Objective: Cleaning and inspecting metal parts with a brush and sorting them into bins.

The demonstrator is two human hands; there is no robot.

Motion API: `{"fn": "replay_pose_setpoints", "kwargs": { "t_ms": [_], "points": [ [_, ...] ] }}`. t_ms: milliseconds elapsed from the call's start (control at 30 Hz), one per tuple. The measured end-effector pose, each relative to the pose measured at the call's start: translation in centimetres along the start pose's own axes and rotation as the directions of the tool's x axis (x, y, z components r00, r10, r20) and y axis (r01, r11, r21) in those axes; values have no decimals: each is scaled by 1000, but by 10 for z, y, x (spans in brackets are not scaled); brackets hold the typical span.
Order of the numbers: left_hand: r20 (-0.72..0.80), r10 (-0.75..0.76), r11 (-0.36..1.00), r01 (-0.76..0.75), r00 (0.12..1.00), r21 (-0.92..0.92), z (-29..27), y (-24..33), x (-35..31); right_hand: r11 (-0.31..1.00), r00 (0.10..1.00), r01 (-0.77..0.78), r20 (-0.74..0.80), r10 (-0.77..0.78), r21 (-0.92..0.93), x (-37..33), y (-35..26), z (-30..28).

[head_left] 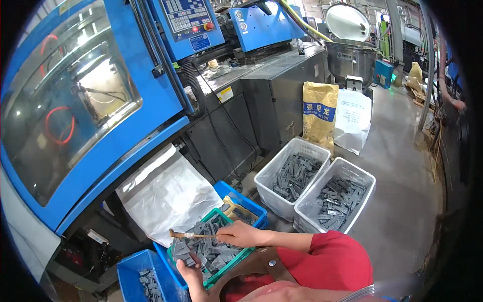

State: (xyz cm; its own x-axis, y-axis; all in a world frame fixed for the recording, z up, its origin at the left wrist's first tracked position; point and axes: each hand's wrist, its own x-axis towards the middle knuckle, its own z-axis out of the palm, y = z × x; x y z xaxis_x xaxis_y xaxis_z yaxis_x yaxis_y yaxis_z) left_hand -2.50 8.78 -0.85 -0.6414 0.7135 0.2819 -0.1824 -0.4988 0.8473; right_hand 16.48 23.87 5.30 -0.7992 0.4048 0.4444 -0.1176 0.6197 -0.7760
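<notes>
My right hand (234,233) grips a thin brown stick-like tool (204,236) with a thicker end and a pale band. The tool points left, its thick end just above the grey plastic piece (182,251) in my left hand (191,277). My left fingers are closed round that flat, dark grey molded piece, which is tilted up; whether the tool touches it, I cannot tell. Directly below both hands is a green crate (232,263) heaped with grey plastic parts (211,250).
Blue bins (128,274) with grey parts flank the green crate. Two white baskets (347,166) of dark parts stand to the right, before a yellow sack (318,133) and a white sack (352,121). A white sheet (168,194) slopes down from the blue machine (146,65).
</notes>
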Motion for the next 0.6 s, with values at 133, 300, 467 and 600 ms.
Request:
{"fn": "replay_pose_setpoints", "kwargs": {
  "t_ms": [133, 300, 467, 600],
  "points": [
    [40, 67, 983, -73, 997, 166, 15, 18, -10, 1000, 1000, 16, 1, -16, 22, -6, -6, 4],
    [-12, 21, 980, -18, 1000, 197, 9, 24, -20, 996, 998, 60, 3, -61, 60, -15, -9, 0],
    [-132, 17, 925, 34, 991, 378, 6, 25, -28, 999, 998, 30, 49, -29, -20, -4, 1, 3],
    [-181, 30, 868, 64, 983, 492, 13, 31, -12, 968, 970, 98, 239, -42, -231, -5, -6, -9]
  ]
}}
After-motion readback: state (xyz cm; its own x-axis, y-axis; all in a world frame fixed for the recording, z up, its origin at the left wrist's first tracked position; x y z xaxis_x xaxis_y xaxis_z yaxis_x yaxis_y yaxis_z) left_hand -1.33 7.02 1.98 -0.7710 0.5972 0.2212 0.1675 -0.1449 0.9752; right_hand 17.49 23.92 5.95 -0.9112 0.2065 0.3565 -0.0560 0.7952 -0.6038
